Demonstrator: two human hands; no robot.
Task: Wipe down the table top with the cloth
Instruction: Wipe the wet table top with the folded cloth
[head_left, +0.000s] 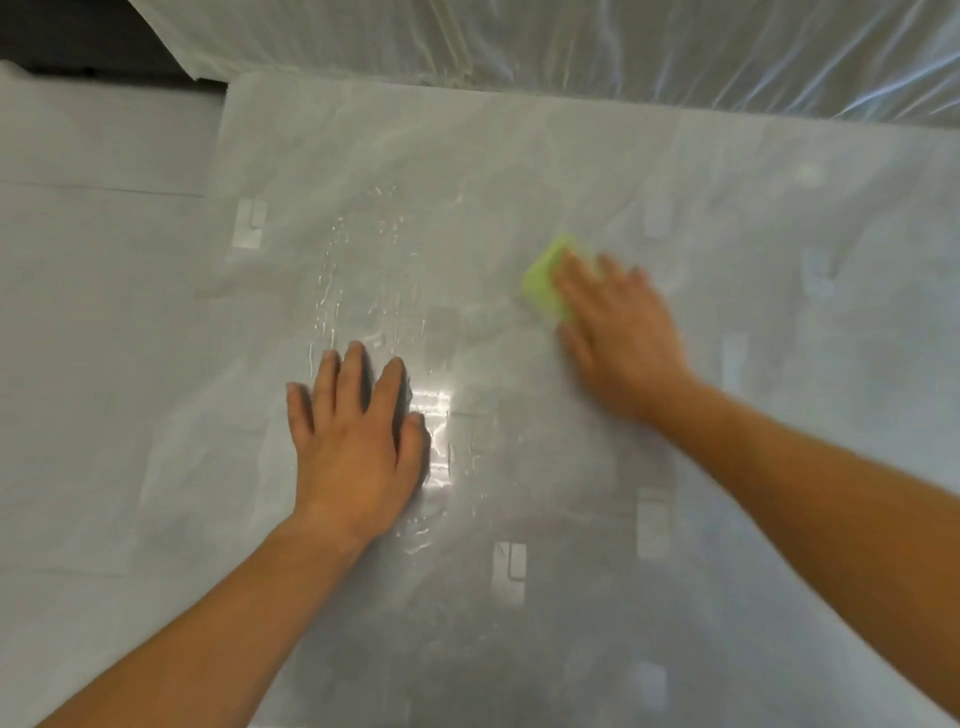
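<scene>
A small lime-green cloth (545, 278) lies on the glossy grey table top (519, 156), right of centre. My right hand (618, 332) presses flat on the cloth with straight fingers and covers its right part; the hand is blurred. My left hand (356, 434) rests palm down on the table, fingers spread, left of centre. Wet streaks and droplets (363, 270) glisten on the surface above the left hand.
Clear plastic sheeting (623, 47) hangs along the table's far edge. To the left lies a pale floor (93, 312), with a dark gap (78, 36) at the top left. Several small white tabs (249, 223) show on the table top.
</scene>
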